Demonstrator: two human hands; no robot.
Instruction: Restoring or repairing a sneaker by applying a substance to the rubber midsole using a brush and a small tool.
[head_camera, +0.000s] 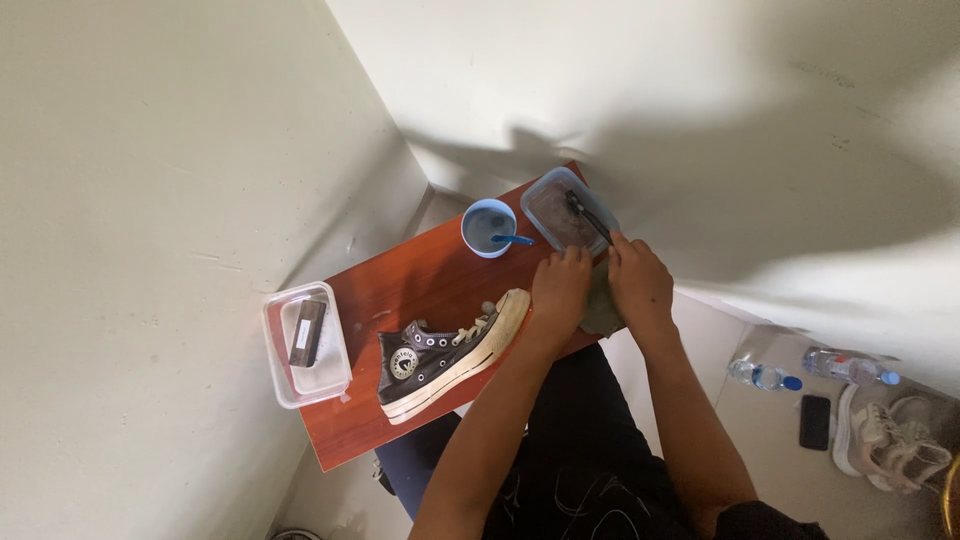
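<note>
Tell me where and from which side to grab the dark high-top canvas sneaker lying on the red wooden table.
Grip the dark high-top canvas sneaker around its ankle collar, coming from the left. It lies on its side, the collar end sits free near the clear plastic box, while the left hand already crowds the toe.

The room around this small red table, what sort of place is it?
Probably a corner of a home. A sneaker lies on the low wooden table, and water bottles and sandals lie on the floor.

Both hands (600, 290) close together, curled
</note>
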